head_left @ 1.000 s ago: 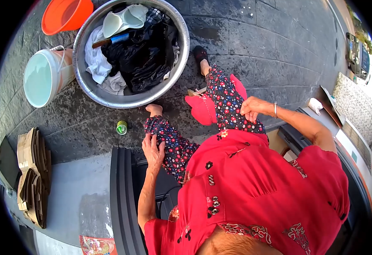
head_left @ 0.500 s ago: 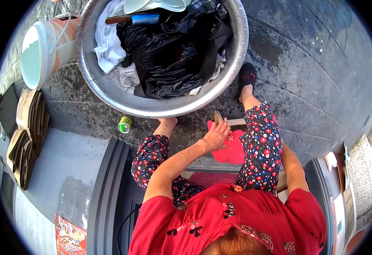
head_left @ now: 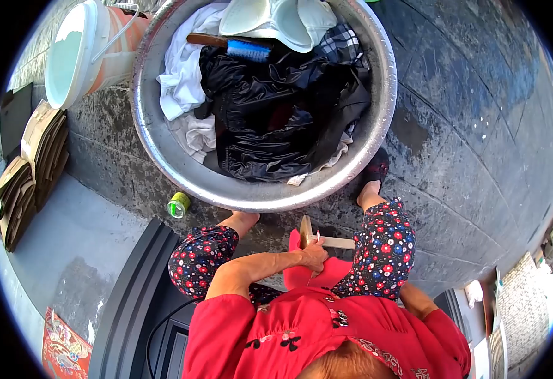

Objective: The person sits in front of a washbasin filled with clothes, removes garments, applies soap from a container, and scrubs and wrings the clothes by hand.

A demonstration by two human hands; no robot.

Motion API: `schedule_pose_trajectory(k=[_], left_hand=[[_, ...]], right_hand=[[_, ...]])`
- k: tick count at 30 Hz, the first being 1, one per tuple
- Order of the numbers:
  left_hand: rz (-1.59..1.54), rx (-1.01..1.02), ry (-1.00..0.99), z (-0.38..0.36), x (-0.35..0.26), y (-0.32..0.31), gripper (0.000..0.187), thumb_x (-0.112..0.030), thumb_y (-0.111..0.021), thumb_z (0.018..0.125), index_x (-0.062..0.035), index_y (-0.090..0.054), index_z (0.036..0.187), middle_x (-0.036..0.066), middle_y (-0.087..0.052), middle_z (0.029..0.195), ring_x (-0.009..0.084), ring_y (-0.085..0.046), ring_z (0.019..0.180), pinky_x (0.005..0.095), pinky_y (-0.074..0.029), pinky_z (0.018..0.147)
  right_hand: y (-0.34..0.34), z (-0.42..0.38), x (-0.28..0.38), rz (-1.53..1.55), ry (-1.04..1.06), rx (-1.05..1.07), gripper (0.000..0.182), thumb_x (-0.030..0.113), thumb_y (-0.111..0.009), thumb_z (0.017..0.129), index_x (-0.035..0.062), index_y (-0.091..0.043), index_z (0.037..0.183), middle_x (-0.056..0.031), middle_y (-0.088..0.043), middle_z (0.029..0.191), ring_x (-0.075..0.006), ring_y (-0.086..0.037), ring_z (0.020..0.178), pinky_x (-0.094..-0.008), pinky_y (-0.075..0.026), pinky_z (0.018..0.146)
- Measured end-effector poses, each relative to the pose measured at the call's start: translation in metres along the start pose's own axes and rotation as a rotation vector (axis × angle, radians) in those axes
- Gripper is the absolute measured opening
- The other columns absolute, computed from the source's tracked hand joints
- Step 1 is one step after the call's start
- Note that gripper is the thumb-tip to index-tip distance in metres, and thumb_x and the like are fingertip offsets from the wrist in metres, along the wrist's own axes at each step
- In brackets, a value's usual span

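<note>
My left hand (head_left: 315, 256) is between the knees, its fingers curled on a pink cushion (head_left: 294, 276) beside a wooden piece (head_left: 305, 231) and a pale wooden bar (head_left: 338, 242). My right hand is hidden behind the right thigh; only the forearm (head_left: 417, 299) shows. In front stands a big metal basin (head_left: 251, 203) holding black shiny clothing (head_left: 270, 120), white cloth (head_left: 182, 82), a checked cloth (head_left: 341, 45), pale green-white cups (head_left: 276, 19) and a brush (head_left: 249, 50) with blue bristles.
A white and orange bucket (head_left: 109, 50) stands at the upper left. Folded cardboard (head_left: 33, 164) lies at the left. A small green-labelled jar (head_left: 178, 205) is near the basin. A dark ribbed frame (head_left: 131, 284) is at the lower left.
The view has shifted, so the basin sits lower in it. My left hand has moved closer to the body, and the pink cushion has moved with it. The right forearm shows less.
</note>
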State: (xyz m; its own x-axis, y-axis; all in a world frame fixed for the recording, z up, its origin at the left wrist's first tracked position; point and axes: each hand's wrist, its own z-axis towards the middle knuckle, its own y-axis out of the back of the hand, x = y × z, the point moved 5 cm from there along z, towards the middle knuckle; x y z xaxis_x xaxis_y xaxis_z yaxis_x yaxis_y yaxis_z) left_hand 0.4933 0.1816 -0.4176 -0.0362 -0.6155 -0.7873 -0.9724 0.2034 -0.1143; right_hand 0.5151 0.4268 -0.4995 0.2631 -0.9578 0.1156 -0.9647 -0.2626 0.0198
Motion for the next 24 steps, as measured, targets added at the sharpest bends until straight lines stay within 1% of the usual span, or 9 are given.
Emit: schedule_pose_trajectory(k=[7,10,12,13,17,20,21,23,24], left_hand=[[-0.038,0.251,0.153,-0.049,0.071,-0.044,0.04,-0.028,-0.075,0.048,-0.0106,-0.071,0.083,0.014,-0.067,0.09,0.0375,-0.049,0.107,0.0446,-0.038,0.093],[-0.003,0.212,0.097,-0.038,0.101,-0.064,0.033,-0.031,-0.07,0.059,-0.01,-0.071,0.084,0.016,-0.066,0.091,0.0364,-0.057,0.094,0.042,-0.043,0.087],[0.115,0.217,-0.102,-0.048,0.079,-0.034,0.034,-0.034,-0.063,0.07,-0.0096,-0.069,0.093,0.019,-0.066,0.095,0.0367,-0.06,0.091,0.0439,-0.046,0.081],[0.06,0.261,-0.082,-0.051,0.075,-0.026,0.036,-0.036,-0.058,0.076,-0.009,-0.067,0.097,0.019,-0.065,0.095,0.0356,-0.06,0.093,0.0438,-0.046,0.078],[0.126,0.371,-0.062,-0.06,0.049,-0.005,0.034,-0.033,-0.058,0.079,-0.0084,-0.065,0.102,0.017,-0.066,0.094,0.0358,-0.061,0.09,0.0433,-0.046,0.077],[0.294,0.325,-0.171,-0.035,0.065,-0.032,0.034,-0.028,-0.063,0.073,-0.0026,-0.065,0.095,0.018,-0.067,0.087,0.0359,-0.063,0.084,0.0439,-0.05,0.069],[0.06,0.212,-0.231,-0.047,0.058,-0.019,0.035,-0.03,-0.065,0.072,-0.0023,-0.067,0.093,0.018,-0.067,0.091,0.036,-0.063,0.085,0.0442,-0.049,0.07],[-0.065,0.259,-0.038,-0.058,0.061,0.0,0.032,-0.03,-0.065,0.072,-0.0037,-0.068,0.09,0.018,-0.067,0.094,0.0361,-0.062,0.086,0.0442,-0.049,0.07],[0.12,0.219,-0.03,-0.058,0.049,0.009,0.035,-0.03,-0.065,0.072,-0.0041,-0.068,0.095,0.017,-0.066,0.098,0.0334,-0.062,0.091,0.0422,-0.049,0.075]], right_hand=[[-0.049,-0.122,-0.003,0.433,-0.131,0.051,0.026,0.019,-0.047,0.09,0.0035,-0.066,0.099,-0.0036,-0.061,0.114,-0.0206,-0.058,0.102,-0.0333,-0.047,0.085],[-0.056,-0.152,-0.013,0.544,-0.167,0.039,0.026,0.019,-0.048,0.089,0.0032,-0.065,0.099,-0.0041,-0.062,0.112,-0.0206,-0.058,0.101,-0.0332,-0.048,0.084],[-0.062,-0.156,-0.019,0.589,-0.185,0.014,0.026,0.019,-0.048,0.089,0.003,-0.065,0.099,-0.0044,-0.062,0.111,-0.0206,-0.059,0.1,-0.0331,-0.048,0.083],[-0.064,-0.154,-0.019,0.613,-0.188,-0.008,0.026,0.019,-0.048,0.089,0.0029,-0.065,0.099,-0.0046,-0.062,0.111,-0.0206,-0.059,0.099,-0.0331,-0.048,0.082],[-0.062,-0.119,-0.019,0.703,-0.171,-0.127,0.025,0.02,-0.049,0.088,0.0026,-0.065,0.098,-0.0053,-0.063,0.109,-0.0206,-0.06,0.097,-0.0329,-0.049,0.081],[-0.049,-0.078,-0.003,0.794,-0.139,-0.243,0.025,0.02,-0.05,0.088,0.0023,-0.065,0.098,-0.0058,-0.064,0.108,-0.0206,-0.06,0.096,-0.0328,-0.05,0.079],[-0.043,-0.065,0.002,0.826,-0.122,-0.29,0.025,0.02,-0.05,0.088,0.0022,-0.065,0.098,-0.0059,-0.064,0.107,-0.0206,-0.061,0.096,-0.0328,-0.05,0.079],[-0.024,-0.049,0.004,0.899,-0.081,-0.398,0.025,0.02,-0.051,0.087,0.002,-0.065,0.098,-0.0063,-0.064,0.106,-0.0206,-0.061,0.095,-0.0327,-0.05,0.078],[-0.013,-0.048,-0.001,0.944,-0.06,-0.455,0.025,0.02,-0.051,0.087,0.0019,-0.065,0.098,-0.0065,-0.064,0.106,-0.0206,-0.061,0.094,-0.0327,-0.05,0.078]])
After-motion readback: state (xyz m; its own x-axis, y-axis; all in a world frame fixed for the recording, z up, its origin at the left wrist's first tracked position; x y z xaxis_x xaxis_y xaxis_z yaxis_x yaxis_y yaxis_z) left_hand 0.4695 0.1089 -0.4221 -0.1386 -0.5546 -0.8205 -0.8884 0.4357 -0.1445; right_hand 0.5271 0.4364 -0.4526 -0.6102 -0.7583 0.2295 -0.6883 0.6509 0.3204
